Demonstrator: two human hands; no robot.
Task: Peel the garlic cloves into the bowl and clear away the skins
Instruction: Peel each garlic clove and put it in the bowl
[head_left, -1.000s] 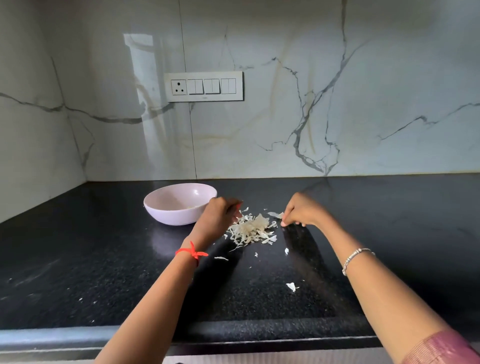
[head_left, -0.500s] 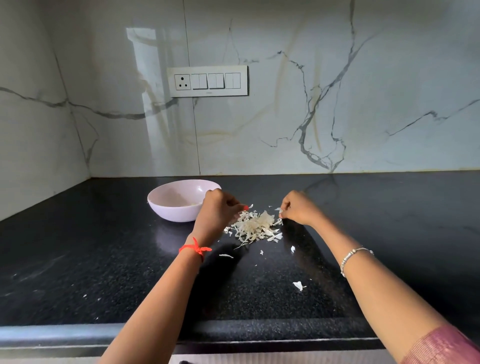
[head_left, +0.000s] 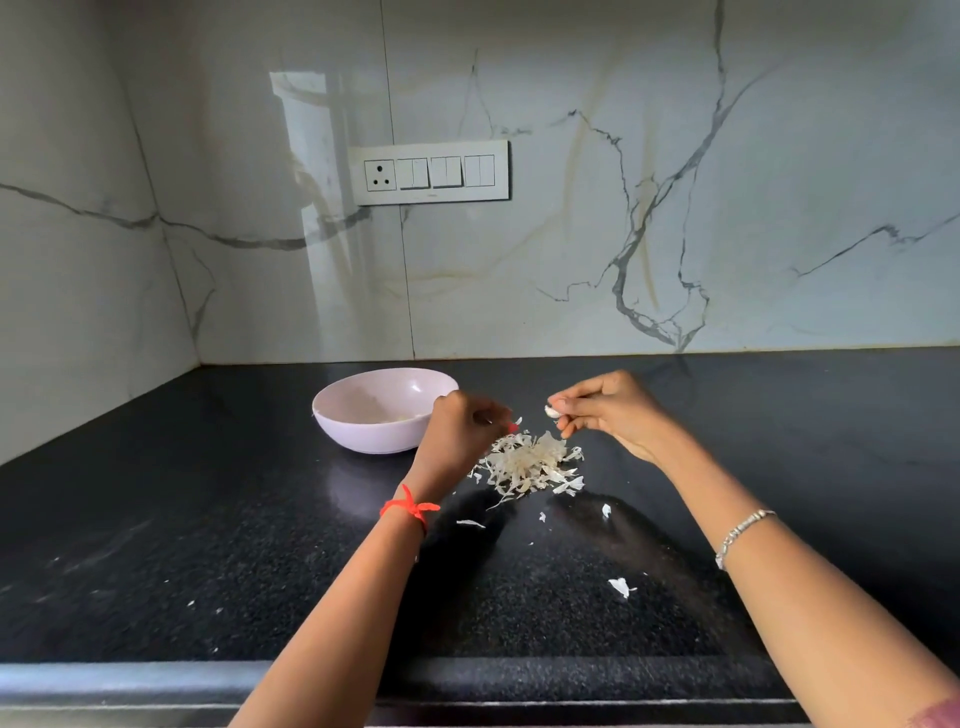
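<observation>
A small white garlic clove (head_left: 552, 411) is pinched in the fingertips of the right hand (head_left: 613, 415), raised above the heap of skins (head_left: 530, 462) lying between both hands on the desk (head_left: 208, 519). The left hand (head_left: 460, 431) is curled closed; its contents cannot be told. The bowl (head_left: 382, 410) sits just left of it.

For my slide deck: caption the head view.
Right hand pinches a garlic clove above the skin pile; left hand beside the pink bowl.
</observation>
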